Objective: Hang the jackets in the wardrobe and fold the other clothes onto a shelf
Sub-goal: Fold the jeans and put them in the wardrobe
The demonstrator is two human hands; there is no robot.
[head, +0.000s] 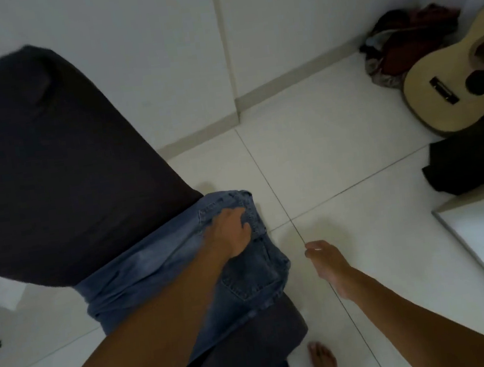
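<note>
A person's left hand (231,232) grips blue jeans (247,278) draped over the seat of a dark chair (47,165), while the right hand (330,267) hangs loose-fingered and empty above the white tiled floor (338,155), a guitar (460,77) nearby.

- A dark upholstered chair (47,165) fills the left of the frame; blue jeans (160,271) lie draped across its seat.
- The white tiled floor (340,170) carries an acoustic guitar (449,88) and a heap of clothes (401,45) at upper right, with a bare foot (322,360) at bottom centre.
</note>
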